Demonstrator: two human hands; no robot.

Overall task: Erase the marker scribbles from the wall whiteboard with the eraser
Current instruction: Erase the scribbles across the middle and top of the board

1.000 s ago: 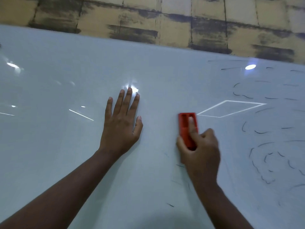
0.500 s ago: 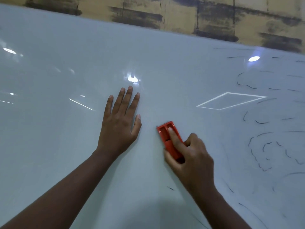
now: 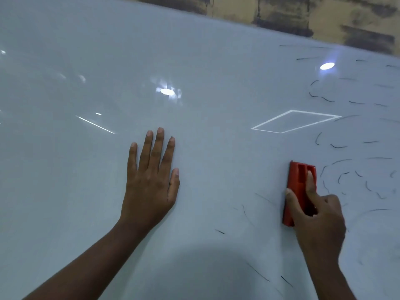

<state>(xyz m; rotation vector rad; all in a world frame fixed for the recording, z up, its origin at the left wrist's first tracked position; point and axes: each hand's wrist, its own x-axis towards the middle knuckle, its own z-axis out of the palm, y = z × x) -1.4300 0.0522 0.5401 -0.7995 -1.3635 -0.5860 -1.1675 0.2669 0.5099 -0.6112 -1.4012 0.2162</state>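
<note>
Nearest, at about 6 o'clock, a dark shadow low on the whiteboard (image 3: 194, 61), with short stray marks beside it toward 5 o'clock. Slightly further in, at 7 to 8 o'clock, left hand (image 3: 151, 178) pressed flat on the board, fingers straight and close together, holding nothing, seemingly bracing. At 4 o'clock, right hand (image 3: 318, 219) wrapped round the lower part of the red eraser (image 3: 299, 182), thumb on its left edge, index finger laid along its back, remaining fingers curled; eraser upright and flat against the board. Just right of it, at 3 o'clock, the densest marker scribbles (image 3: 355, 180): curved black strokes, touching or nearly touching the eraser's right edge. More strokes scattered toward 2 o'clock near a bright light reflection (image 3: 327, 66) and a reflected window outline (image 3: 294, 121). Furthest, at 1 o'clock, stained yellow wall (image 3: 324, 16) above the board's top edge. Likely risks: thin isolated strokes at 5 o'clock skipped while attention goes to the dense cluster; uneven pressure from the one-finger press leaving streaks; glare hiding faint residue; eraser slipping from a grip low on its body.
</note>
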